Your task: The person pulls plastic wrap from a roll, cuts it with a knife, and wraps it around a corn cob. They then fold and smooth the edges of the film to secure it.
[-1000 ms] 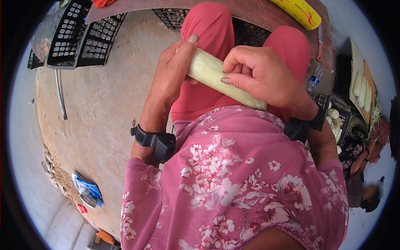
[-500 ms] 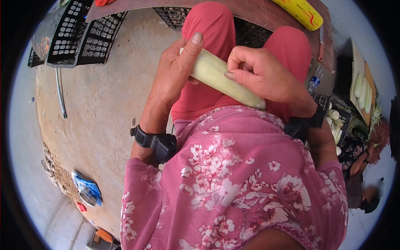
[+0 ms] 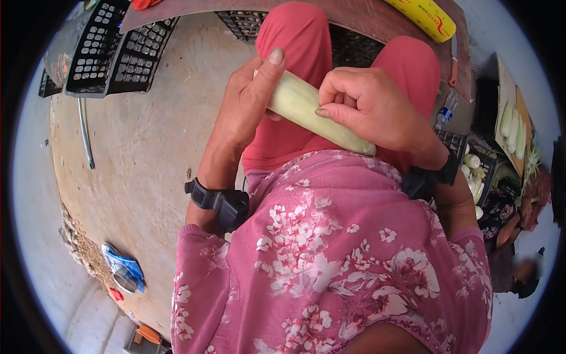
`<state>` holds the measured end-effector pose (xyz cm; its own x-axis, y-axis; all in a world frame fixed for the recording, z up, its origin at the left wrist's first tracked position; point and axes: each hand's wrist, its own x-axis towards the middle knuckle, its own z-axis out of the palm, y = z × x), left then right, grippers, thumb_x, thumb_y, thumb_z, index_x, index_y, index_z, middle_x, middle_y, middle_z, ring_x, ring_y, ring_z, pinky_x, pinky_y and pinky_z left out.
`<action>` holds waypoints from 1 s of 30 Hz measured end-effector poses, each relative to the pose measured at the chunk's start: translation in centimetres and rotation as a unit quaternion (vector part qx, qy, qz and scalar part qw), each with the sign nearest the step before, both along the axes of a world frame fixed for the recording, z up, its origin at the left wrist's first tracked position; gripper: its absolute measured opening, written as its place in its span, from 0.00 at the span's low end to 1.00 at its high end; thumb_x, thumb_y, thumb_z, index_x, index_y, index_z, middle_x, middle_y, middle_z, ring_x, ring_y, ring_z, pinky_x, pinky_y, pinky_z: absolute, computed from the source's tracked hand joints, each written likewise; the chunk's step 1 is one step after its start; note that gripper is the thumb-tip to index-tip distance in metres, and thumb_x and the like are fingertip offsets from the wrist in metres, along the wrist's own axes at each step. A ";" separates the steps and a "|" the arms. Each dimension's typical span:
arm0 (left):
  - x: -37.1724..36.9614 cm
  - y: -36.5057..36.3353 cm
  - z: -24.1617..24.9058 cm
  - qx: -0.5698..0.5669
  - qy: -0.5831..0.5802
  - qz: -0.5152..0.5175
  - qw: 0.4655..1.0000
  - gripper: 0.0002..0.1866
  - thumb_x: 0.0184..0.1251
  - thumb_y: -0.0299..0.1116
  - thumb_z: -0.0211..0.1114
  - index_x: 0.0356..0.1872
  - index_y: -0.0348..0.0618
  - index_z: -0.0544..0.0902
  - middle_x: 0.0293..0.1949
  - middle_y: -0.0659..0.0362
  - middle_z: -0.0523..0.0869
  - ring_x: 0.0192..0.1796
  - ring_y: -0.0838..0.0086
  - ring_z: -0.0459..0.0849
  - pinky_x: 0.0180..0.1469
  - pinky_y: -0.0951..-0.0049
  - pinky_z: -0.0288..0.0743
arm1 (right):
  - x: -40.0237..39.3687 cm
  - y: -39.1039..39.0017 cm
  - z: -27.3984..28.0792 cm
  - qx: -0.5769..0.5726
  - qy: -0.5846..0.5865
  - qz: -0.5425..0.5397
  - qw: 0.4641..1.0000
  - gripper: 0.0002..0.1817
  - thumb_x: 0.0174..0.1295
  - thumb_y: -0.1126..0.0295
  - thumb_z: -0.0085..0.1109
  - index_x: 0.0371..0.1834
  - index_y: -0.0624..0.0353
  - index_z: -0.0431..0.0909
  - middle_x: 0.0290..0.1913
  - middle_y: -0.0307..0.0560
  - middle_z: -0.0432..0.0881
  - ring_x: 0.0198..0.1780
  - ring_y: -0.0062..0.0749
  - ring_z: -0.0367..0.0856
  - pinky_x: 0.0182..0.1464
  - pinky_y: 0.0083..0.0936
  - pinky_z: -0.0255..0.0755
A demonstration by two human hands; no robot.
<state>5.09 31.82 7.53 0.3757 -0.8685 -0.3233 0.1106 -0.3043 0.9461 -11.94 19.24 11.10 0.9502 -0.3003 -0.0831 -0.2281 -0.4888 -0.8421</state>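
A long pale green vegetable (image 3: 306,109), with a glossy surface like clear wrap, lies slanted above my lap, its lower end toward the right. My left hand (image 3: 244,97) is wrapped round its upper left end, thumb on top. My right hand (image 3: 374,103) is closed over the middle of the vegetable, thumb and forefinger pinched near its surface. Whether a bit of film is between those fingertips is too small to tell.
Black crates (image 3: 132,65) stand at upper left. A yellow roll (image 3: 427,17) and a knife (image 3: 454,62) lie on the brown table (image 3: 194,10). At right are a bottle (image 3: 446,111), pale vegetables (image 3: 514,127) on a board, and another person (image 3: 507,233).
My right hand has shifted slightly left along the vegetable, with its fingers still pinched. My left hand keeps its hold, nearly unmoved.
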 end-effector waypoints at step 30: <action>-0.6 0.2 -0.6 -0.015 0.017 0.008 1.000 0.37 0.77 0.65 0.42 0.39 0.37 0.82 0.28 0.58 0.83 0.27 0.78 0.81 0.27 0.79 0.74 | 2.0 1.3 -0.1 -0.049 -0.034 -0.044 0.997 0.07 0.60 0.70 0.63 0.30 0.63 0.79 0.26 0.54 0.82 0.29 0.41 0.84 0.34 0.34 0.75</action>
